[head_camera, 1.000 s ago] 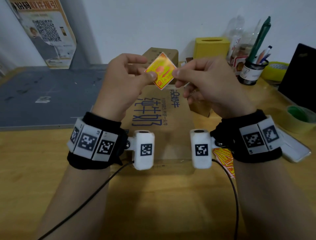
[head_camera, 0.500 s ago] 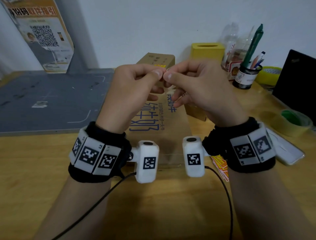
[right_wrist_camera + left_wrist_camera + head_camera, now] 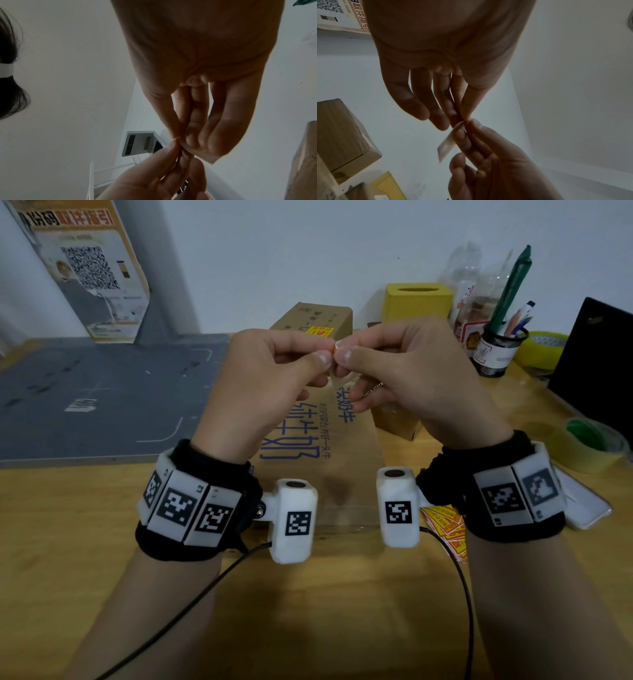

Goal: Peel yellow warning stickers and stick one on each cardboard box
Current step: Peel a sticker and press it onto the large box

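Note:
Both hands are raised over a long flat cardboard box (image 3: pixel 346 460) with blue print. My left hand (image 3: pixel 325 352) and right hand (image 3: pixel 342 350) pinch one yellow warning sticker (image 3: pixel 335 348) between thumbs and forefingers, fingertips almost touching. Only a sliver of it shows from the head camera. The left wrist view shows the sticker's (image 3: pixel 447 144) pale back hanging below the fingers. In the right wrist view one corner of the sticker (image 3: pixel 208 157) pokes out. A second box (image 3: pixel 301 316) stands behind with a yellow sticker (image 3: pixel 320 331) on its top. A stack of stickers (image 3: pixel 448 529) lies by my right wrist.
A small cardboard box (image 3: pixel 394 422) sits under my right hand. At the back right stand a yellow tissue box (image 3: pixel 416 299), a pen holder (image 3: pixel 496 354) and a black screen (image 3: pixel 596 354). A tape roll (image 3: pixel 589 443) and phone (image 3: pixel 585 505) lie right; a grey mat (image 3: pixel 96 398) covers the left.
The sticker faced me flat a second ago; it has turned edge-on. Both hands have closed in, so the fingertips now meet at one corner.

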Demonstrator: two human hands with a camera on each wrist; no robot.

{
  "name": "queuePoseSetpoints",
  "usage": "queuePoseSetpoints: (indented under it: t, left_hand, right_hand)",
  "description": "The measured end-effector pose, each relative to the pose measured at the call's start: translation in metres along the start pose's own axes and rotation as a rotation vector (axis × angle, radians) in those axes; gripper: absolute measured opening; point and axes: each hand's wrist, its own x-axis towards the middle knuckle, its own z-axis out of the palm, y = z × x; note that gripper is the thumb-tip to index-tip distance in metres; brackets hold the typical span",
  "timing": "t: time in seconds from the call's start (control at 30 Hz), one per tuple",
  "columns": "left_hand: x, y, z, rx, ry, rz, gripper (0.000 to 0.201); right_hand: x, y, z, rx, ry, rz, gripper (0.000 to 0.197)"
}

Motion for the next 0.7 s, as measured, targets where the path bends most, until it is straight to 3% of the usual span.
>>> queuePoseSetpoints:
  t: [0.33,0.7]
  left_hand:
    - [-0.0012,0.0018,0.0009,0.031,0.009,0.046,0.015]
    - [-0.0013,0.0026,0.0023,0.061,0.034,0.073,0.014]
  right_hand:
    - [-0.0006,-0.0002,-0.0036,-0.011,0.0,0.001,0.017]
    - [-0.001,0.0004,-0.0061,0.003,-0.029,0.008,0.014]
